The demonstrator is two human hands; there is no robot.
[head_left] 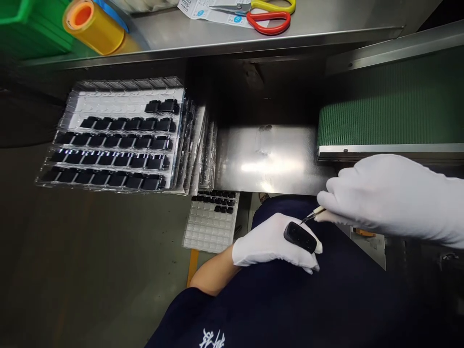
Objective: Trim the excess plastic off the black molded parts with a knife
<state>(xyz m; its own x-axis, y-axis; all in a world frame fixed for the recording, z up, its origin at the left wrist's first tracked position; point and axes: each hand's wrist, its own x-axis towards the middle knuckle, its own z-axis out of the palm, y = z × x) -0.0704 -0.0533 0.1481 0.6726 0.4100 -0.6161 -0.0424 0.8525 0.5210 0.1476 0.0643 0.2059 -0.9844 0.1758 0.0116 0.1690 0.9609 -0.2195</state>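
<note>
Black plastic part [297,237] lies clasped in the left hand [271,241] — the right hand [391,198] pinches tweezers [311,216] against it.

White characters seen on a navy shirt [212,338], cut off, unreadable, print on a paper sheet [213,12] too blurred to be read

The gloved left hand [270,241] pinches a black plastic part [297,237] at about 5 o'clock, while the gloved right hand [387,198] brings fine tweezers [311,217] to its upper edge. Clear blister trays [119,104] of black parts are stacked at 9 o'clock, a green conveyor belt [391,106] runs at 2 o'clock, and red-handled scissors [268,32] lie on a steel shelf [166,29] at 12 o'clock.
</note>
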